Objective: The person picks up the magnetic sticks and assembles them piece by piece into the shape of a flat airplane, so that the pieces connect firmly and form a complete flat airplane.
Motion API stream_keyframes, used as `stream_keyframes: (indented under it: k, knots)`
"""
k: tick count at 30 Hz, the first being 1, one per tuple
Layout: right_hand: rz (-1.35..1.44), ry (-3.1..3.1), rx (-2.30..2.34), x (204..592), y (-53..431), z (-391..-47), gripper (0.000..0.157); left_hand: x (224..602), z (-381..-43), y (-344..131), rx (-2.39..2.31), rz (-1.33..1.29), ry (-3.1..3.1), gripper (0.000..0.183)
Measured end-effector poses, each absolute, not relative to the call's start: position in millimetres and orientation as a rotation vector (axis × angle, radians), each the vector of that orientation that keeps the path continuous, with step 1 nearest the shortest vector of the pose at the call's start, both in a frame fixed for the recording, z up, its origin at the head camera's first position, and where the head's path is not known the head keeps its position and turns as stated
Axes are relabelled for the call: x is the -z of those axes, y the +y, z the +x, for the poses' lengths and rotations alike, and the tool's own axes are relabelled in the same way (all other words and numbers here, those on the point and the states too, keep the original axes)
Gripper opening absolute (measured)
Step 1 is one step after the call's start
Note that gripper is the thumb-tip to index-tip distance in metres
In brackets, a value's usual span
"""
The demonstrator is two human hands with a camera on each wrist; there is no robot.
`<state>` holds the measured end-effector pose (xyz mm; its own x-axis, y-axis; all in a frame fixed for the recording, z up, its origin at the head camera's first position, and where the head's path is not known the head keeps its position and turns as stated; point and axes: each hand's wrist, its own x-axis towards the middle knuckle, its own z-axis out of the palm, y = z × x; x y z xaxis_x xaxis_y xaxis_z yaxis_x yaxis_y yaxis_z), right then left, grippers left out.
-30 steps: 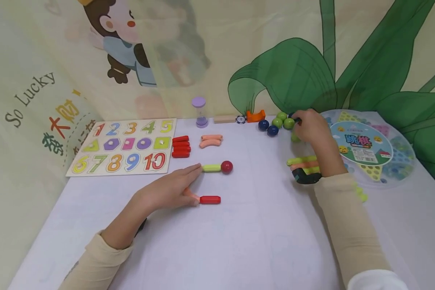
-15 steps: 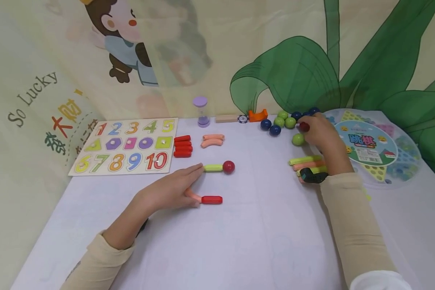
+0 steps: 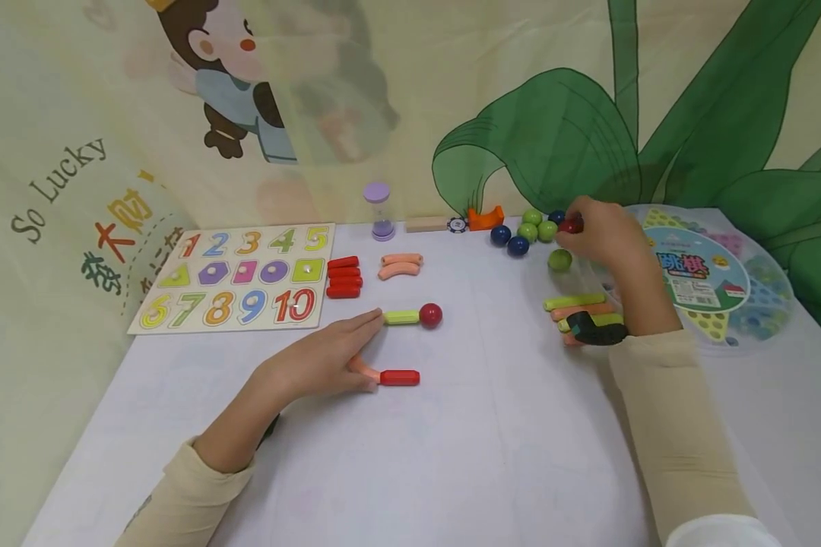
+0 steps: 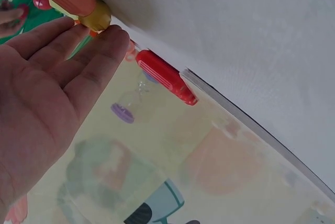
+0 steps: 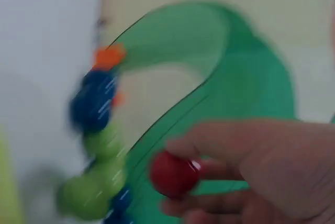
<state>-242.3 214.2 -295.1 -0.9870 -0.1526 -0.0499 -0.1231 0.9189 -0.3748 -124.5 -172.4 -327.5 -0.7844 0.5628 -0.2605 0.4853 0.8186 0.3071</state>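
Near the green balls [image 3: 546, 231], right fingers [image 5: 220, 140] pinch a red ball [image 5: 175, 176], best gripped across its middle; left fingers [image 4: 97, 59] extend nearly straight.

Number board [image 3: 264, 251] at left rear of table [image 3: 486, 456]; pegs [image 3: 344, 282] just off its right edge, curved pieces [image 3: 400, 269] right of those. Hourglass [image 3: 381, 213] behind, then block [image 3: 426, 224] and chip [image 3: 457, 225] rightward. Ball cluster [image 3: 546, 231] farther right, rods [image 3: 573, 302] before it. Round box [image 3: 705, 266] far right. Left hand [image 3: 324, 357] in front of pegs; one ball [image 3: 572, 224] between right hand [image 3: 609, 235] fingers.
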Motion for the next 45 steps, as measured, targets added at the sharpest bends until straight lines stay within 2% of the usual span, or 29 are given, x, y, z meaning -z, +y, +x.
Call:
stream_keyframes:
  k: [6, 12, 20, 26, 33, 39, 45]
  knots:
    - [-0.700, 2.584, 0.586, 287, 162, -225, 0.024, 327, -125, -172, -0.311, 0.817, 2.673, 0.090]
    - [-0.954, 2.345, 0.449, 307, 99, -199, 0.015, 328, -125, -172, -0.317, 0.824, 2.679, 0.090]
    - [-1.159, 2.335, 0.340, 328, 49, -161, 0.022, 329, -126, -173, -0.327, 0.807, 2.678, 0.091]
    - [-1.211, 2.474, 0.222, 336, 35, -149, 0.021, 329, -126, -173, -0.338, 0.790, 2.676, 0.090]
    - [-1.210, 2.468, 0.233, 325, 40, -150, 0.016, 329, -126, -174, -0.358, 0.814, 2.678, 0.089]
    - [-1.187, 2.403, 0.400, 323, 49, -165, 0.017, 329, -127, -175, -0.371, 0.824, 2.669, 0.090]
    - [-1.165, 2.549, 0.621, 319, 53, -196, 0.006, 329, -127, -175, -0.365, 0.794, 2.660, 0.090]
